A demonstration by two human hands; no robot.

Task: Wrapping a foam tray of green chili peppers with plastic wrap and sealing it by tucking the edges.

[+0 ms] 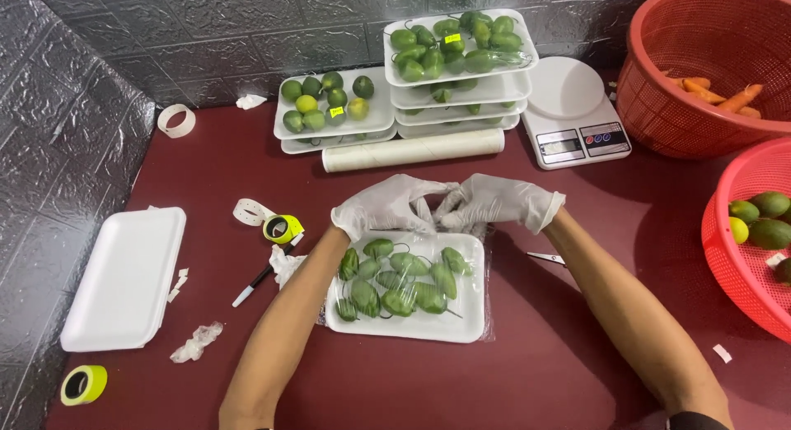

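Observation:
A white foam tray (pixel 470 306) with several green fruits (pixel 401 282) lies on the dark red table in front of me, covered in clear plastic film (pixel 486 265). My left hand (pixel 383 206) and my right hand (pixel 498 201), both in white gloves, meet at the tray's far edge. The fingers of both pinch the film there, bunching it between them.
A roll of film (pixel 412 151) lies behind the tray. Stacked trays of limes (pixel 329 100) and green fruits (pixel 457 43) stand at the back beside a white scale (pixel 573 109). Red baskets (pixel 700 67) stand right. An empty foam tray (pixel 124 278), tape rolls (pixel 282 228), a pen (pixel 251 286) lie left.

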